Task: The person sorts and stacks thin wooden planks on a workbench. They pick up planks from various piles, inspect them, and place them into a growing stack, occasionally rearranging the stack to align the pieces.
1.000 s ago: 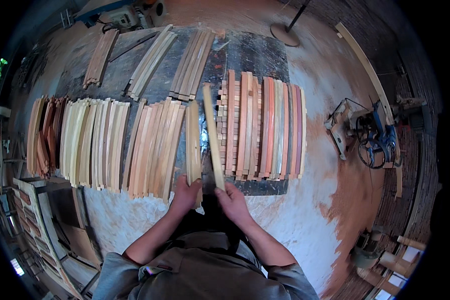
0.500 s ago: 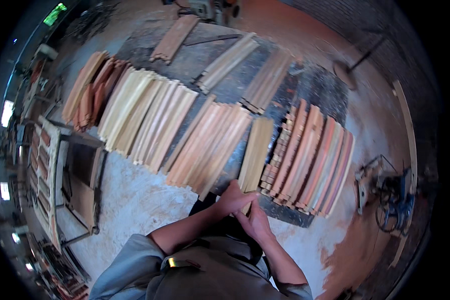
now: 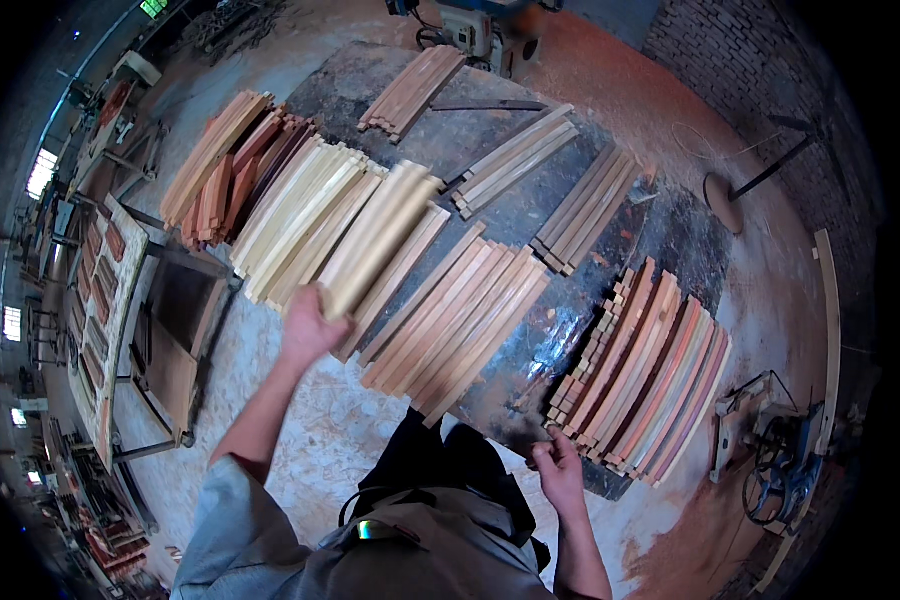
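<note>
My left hand [image 3: 313, 328] is closed around the near end of a bundle of pale wooden strips [image 3: 382, 235], blurred by motion. The bundle lies over the right part of a row of cream-coloured strips [image 3: 295, 215]. At the table's near edge, beside the lower left corner of a stack of reddish and multicoloured strips [image 3: 642, 370], my right hand [image 3: 558, 468] is empty, its fingers loosely bent and apart. Between the hands lies a row of pinkish-brown strips [image 3: 455, 320] on the dark table [image 3: 515, 385].
Reddish-brown strips [image 3: 215, 180] lie at the left end. Smaller groups sit farther back: brown strips [image 3: 415, 90], light strips [image 3: 515, 160] and greyish-brown strips [image 3: 590, 210]. A wooden rack [image 3: 175, 370] stands left, a blue machine [image 3: 790, 430] right, and another machine [image 3: 475, 40] beyond the table.
The pale bundle, earlier upright before me between both hands, has moved left onto the cream row in my left hand. My right hand has let go and shifted right.
</note>
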A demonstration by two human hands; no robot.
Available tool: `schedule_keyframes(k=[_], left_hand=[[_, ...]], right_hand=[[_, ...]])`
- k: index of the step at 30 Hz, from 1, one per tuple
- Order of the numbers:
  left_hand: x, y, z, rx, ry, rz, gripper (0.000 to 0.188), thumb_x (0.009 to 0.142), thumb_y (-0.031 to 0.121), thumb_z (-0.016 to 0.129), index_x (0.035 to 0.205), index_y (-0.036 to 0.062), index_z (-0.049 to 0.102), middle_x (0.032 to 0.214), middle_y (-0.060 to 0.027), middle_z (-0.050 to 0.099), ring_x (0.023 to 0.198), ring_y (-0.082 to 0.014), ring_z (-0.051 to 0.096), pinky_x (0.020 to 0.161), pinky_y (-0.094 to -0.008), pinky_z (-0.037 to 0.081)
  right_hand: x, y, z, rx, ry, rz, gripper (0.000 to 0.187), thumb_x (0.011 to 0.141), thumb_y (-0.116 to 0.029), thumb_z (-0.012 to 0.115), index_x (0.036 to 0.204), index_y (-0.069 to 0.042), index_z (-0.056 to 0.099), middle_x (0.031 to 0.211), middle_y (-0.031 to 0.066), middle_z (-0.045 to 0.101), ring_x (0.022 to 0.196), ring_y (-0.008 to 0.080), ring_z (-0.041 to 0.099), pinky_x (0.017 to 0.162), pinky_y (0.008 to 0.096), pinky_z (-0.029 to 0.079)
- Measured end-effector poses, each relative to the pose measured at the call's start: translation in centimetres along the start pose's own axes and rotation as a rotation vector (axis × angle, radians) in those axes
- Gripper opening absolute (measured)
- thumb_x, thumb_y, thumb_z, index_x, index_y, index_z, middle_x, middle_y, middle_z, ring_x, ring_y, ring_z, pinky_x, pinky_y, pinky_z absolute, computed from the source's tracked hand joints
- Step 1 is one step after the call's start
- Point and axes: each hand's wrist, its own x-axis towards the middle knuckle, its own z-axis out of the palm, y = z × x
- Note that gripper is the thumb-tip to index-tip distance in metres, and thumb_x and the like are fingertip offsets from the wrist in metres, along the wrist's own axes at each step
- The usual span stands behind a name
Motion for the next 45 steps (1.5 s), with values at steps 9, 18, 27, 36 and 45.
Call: schedule_keyframes(k=[9,18,27,36,45], left_hand=[[6.5,-7.9,-0.5,0.222,0.015,-0.008,0.064,0.074,0.030,0.073,0.126,-0.0025,0.054,0.119,-0.0240,0.056,0.113,-0.0406,0.052,0.099,-0.0459,0.043],[4.3,-12.1,-1.1,0.693,0.205,0.115,0.066,0.087,0.036,0.067,0.136,-0.0033,0.048,0.123,-0.0300,0.054,0.112,-0.0460,0.054,0.095,-0.0500,0.045],[1.0,10.1,10.4,-0.023,-0.133,0.471,0.049,0.091,0.019,0.060,0.134,-0.0012,0.049,0.126,-0.0211,0.054,0.117,-0.0355,0.054,0.101,-0.0416,0.044],[-14.6,32.7,13.1,-0.459,-0.821,0.627,0.038,0.088,0.006,0.063,0.125,-0.0011,0.057,0.106,-0.0117,0.063,0.093,-0.0209,0.064,0.087,-0.0309,0.051],[-19.3,39.9,20.5,-0.712,-1.220,0.248,0.035,0.095,0.019,0.060,0.116,-0.0083,0.054,0.093,-0.0077,0.064,0.084,-0.0141,0.063,0.079,-0.0266,0.053]], right_hand=[[-0.4,2.0,-2.9,0.097,0.146,0.029,0.040,0.099,-0.018,0.056,0.133,0.003,0.050,0.092,0.0082,0.066,0.076,0.0140,0.063,0.069,0.0287,0.053],[-2.0,7.6,-7.3,0.638,0.434,0.167,0.019,0.098,-0.020,0.059,0.108,-0.003,0.059,0.085,0.0065,0.066,0.066,0.0113,0.061,0.062,0.0262,0.052],[-3.3,7.8,-9.0,1.193,0.817,-0.031,0.010,0.099,-0.018,0.057,0.097,-0.008,0.055,0.095,0.0070,0.064,0.077,0.0152,0.064,0.065,0.0315,0.057],[-2.4,8.9,-10.4,1.406,0.741,-0.117,0.014,0.100,-0.021,0.055,0.097,-0.008,0.056,0.091,0.0076,0.064,0.082,0.0212,0.066,0.073,0.0363,0.056],[-4.4,4.4,-10.3,1.320,0.755,-0.235,0.022,0.102,-0.028,0.051,0.108,-0.007,0.055,0.094,0.0090,0.067,0.081,0.0192,0.066,0.075,0.0339,0.056]])
